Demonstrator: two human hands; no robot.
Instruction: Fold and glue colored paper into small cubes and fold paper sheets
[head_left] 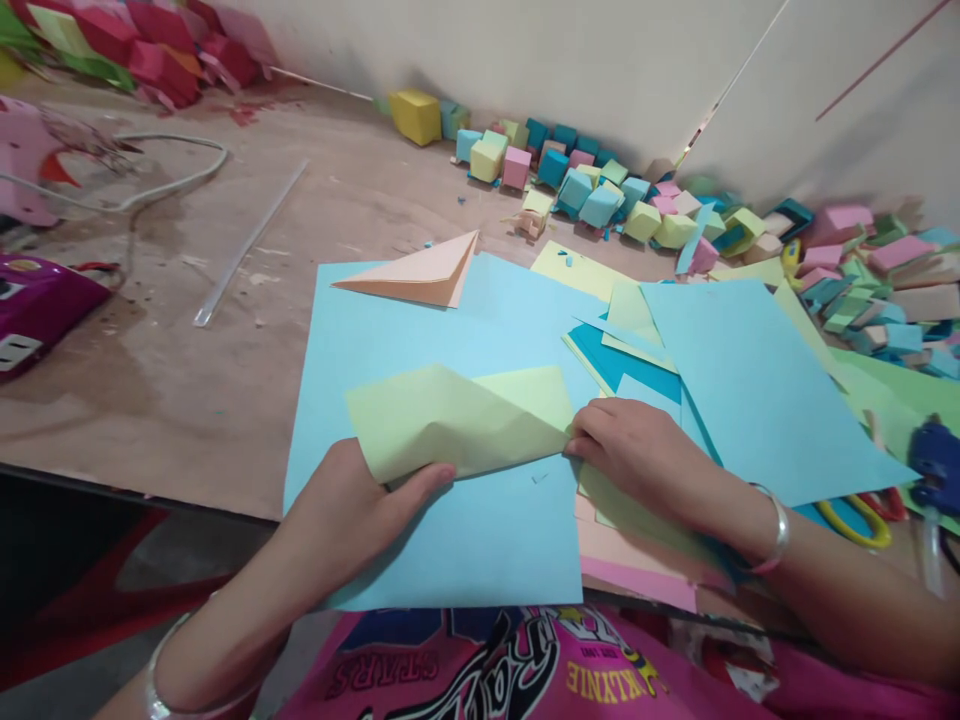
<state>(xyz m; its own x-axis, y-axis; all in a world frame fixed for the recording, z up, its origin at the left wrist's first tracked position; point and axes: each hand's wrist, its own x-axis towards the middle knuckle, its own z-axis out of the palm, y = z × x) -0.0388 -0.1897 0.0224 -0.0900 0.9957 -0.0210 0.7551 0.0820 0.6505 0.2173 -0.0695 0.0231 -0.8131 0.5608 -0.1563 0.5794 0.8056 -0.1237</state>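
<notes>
A light green sheet of paper [517,405], creased and partly folded over, is held between both hands above a large light blue sheet [480,540]. My left hand [367,510] grips its lower left edge, thumb on top and the fingers hidden beneath. At the right end, my right hand [630,440] pinches the corner with fingers pressed together. Behind the green paper, a folded peach piece of paper [420,275] rests on the blue sheet's far edge.
Coloured paper sheets [750,380] overlap on the right, with yellow-handled scissors [855,522] and a blue glue gun [936,465] beside them. Many small paper cubes [577,190] line the wall. On the left lie a clear glue stick [251,245], a white cord [180,185] and a purple packet [45,310].
</notes>
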